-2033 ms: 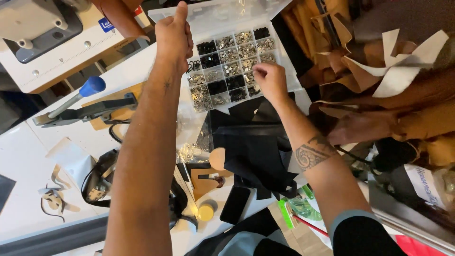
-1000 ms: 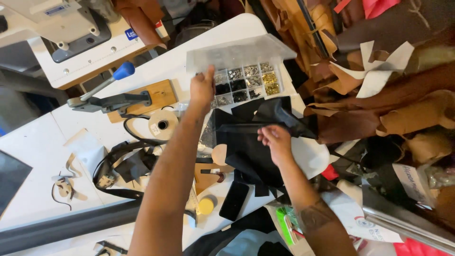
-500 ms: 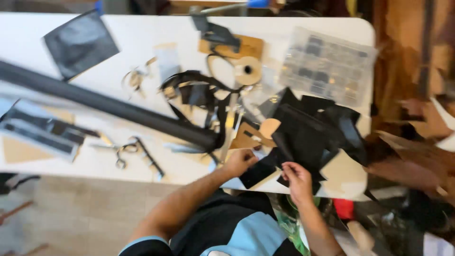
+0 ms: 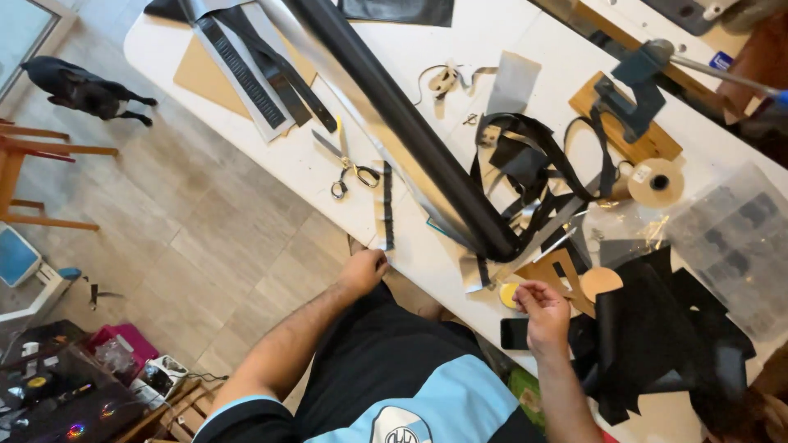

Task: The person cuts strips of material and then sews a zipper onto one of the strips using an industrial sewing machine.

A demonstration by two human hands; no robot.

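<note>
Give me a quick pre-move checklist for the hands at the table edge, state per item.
1. Left hand resting at the table edge, by the narrow black strip: ok.
2. Left hand empty: cannot tell, fingers curled.
3. Right hand over the edge beside the yellow disc: ok.
4. Right hand pinching something: cannot tell, too small.
5. Scissors apart from both hands: ok.
6. Black phone fully on the table: not ok, it sits at the very edge.

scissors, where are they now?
Head view: the scissors lie on the white table, upper left of centre, between the black strips and the black roll, above the left hand.
</note>
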